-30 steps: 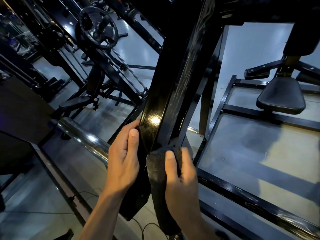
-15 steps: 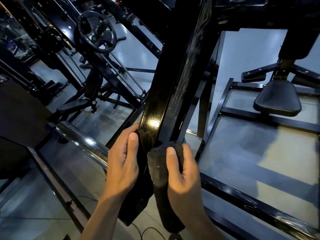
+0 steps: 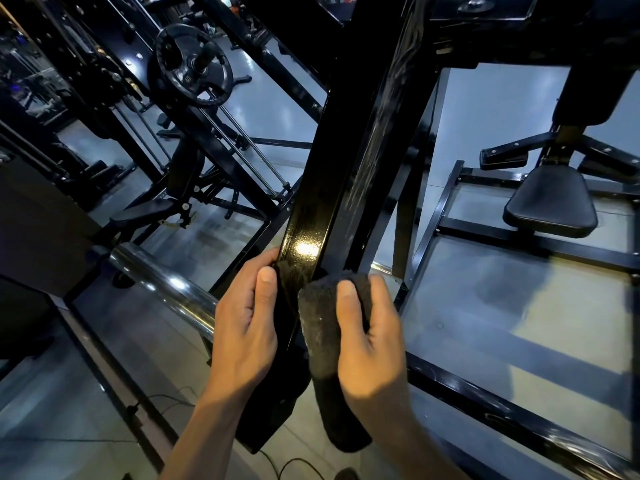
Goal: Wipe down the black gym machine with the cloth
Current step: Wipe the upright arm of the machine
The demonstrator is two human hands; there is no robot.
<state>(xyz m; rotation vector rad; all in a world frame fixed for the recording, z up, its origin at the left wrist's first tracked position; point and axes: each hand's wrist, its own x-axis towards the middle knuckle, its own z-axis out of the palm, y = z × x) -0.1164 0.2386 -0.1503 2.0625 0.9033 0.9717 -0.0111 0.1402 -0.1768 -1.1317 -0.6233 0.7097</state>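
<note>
Machine beam: the glossy black beam (image 3: 349, 161) of the gym machine ran diagonally from upper right down to lower centre, with a bright glare spot just above the hands.
Cloth: a dark, fuzzy cloth (image 3: 323, 327) lay against the beam's right face near its lower end, its tail hanging down below the wrist.
Right hand: the right hand (image 3: 372, 344) gripped the cloth, thumb laid across its top and fingers curled round behind it, holding it to the beam.
Left hand: the left hand (image 3: 244, 327) held the beam's left edge, thumb flat along the front face and fingers wrapped behind, close together.
Chrome bar: a shiny round bar (image 3: 162, 285) passed behind the left hand.
Seat: a black padded seat (image 3: 550, 206) stood well apart at the right.
Weight plate: a black plate (image 3: 192, 69) hung on another machine at upper left.
Floor: grey and glossy (image 3: 502, 306).
</note>
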